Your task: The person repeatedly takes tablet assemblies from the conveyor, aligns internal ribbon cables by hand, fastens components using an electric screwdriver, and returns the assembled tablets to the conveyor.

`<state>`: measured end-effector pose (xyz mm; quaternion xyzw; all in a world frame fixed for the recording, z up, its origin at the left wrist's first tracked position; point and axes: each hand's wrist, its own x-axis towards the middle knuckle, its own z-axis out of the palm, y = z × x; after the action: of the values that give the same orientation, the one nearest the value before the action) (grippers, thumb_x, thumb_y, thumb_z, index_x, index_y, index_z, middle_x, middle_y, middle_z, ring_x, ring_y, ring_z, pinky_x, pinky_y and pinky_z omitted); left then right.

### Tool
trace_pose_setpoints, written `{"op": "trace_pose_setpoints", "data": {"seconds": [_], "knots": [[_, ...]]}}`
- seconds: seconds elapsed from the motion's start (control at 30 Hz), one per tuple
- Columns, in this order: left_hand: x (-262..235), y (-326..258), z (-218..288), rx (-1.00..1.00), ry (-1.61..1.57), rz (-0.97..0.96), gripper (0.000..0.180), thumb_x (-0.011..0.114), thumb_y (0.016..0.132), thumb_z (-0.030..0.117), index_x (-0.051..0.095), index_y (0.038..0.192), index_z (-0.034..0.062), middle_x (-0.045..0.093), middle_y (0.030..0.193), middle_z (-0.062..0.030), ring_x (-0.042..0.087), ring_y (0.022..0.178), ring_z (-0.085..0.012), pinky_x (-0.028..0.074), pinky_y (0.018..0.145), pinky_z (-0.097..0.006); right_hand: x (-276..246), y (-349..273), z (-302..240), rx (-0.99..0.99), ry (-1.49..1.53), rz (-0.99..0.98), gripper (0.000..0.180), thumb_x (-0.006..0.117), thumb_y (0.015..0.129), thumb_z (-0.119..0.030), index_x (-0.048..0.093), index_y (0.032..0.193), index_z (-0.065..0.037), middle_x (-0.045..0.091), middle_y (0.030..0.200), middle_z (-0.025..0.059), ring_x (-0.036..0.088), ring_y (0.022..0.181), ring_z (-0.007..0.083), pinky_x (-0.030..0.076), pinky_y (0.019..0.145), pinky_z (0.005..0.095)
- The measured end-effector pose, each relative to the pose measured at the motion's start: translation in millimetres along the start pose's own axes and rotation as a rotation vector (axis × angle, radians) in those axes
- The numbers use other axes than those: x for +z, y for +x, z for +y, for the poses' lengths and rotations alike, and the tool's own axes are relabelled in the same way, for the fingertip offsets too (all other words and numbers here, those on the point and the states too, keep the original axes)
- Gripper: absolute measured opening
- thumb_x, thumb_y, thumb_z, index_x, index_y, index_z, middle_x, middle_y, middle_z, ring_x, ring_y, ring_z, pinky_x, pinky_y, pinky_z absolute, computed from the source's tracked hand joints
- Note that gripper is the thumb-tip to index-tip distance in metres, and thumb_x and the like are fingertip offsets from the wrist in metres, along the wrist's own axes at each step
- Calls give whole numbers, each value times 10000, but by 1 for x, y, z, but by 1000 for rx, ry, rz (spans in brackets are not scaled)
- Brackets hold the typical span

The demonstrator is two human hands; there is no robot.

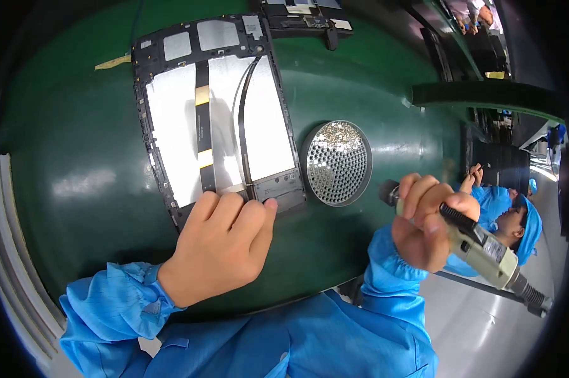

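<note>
A tablet housing (259,107), black-framed with a bright silver back and dark flex cables running down it, lies on the green bench. My left hand (221,242) is closed at its near edge, fingers curled beside the cable ends; the fingertips are partly hidden. In my right hand (429,220) is a pale electric screwdriver (486,255), held off the bench with its dark nose toward the left and its cord end toward the lower right. Between the hands, farther off, sits a round metal dish (367,183) with a perforated plate and small screws heaped at its far side.
Part of another dark device (309,24) lies at the bench's far edge. A green bar (486,94) juts in at the right. A co-worker in blue (517,233) sits on the right, and another person's hands show at the top right. Pale rails (10,239) border the left.
</note>
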<state>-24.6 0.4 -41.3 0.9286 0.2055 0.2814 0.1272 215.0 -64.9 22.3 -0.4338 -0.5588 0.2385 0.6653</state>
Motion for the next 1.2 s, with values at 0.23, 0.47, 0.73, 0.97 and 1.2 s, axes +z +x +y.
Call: {"op": "trace_pose_setpoints", "data": {"seconds": [0.23,0.47,0.73,0.97,1.2], "knots": [[5,-2,13,-125,1,21,258,721,669,38,654,900,-56,461,766,-69,473,721,-231,359,593,-364,-50,-1,20,-51,-69,89,328,585,783,-66,515,1103,-55,510,654,84,504,583,202,430,642,396],[0,5,24,-261,-15,22,352,767,590,4,662,925,-23,507,865,-102,513,790,-286,409,663,-399,-69,-2,25,-7,-79,198,336,585,775,-65,526,1106,-51,514,649,79,500,585,190,429,649,389],[-5,-3,30,-409,303,-213,487,744,713,238,630,1185,279,395,1383,-195,350,1277,-490,284,972,-663,-77,-7,26,-12,-88,236,320,583,782,-18,534,1096,-55,527,654,71,505,569,178,442,631,358],[-7,5,9,-502,412,-169,542,746,728,206,587,1244,259,372,1399,-228,326,1283,-514,291,975,-661,-77,-8,31,-18,-74,257,300,590,788,1,519,1075,-47,523,652,68,503,563,175,444,625,342],[-53,40,-164,-360,440,-140,465,661,824,178,573,1277,240,425,1383,-161,382,1291,-392,336,987,-602,-73,-8,34,-24,-55,298,330,541,752,42,493,1072,-24,512,653,77,497,562,174,452,628,353]]}}
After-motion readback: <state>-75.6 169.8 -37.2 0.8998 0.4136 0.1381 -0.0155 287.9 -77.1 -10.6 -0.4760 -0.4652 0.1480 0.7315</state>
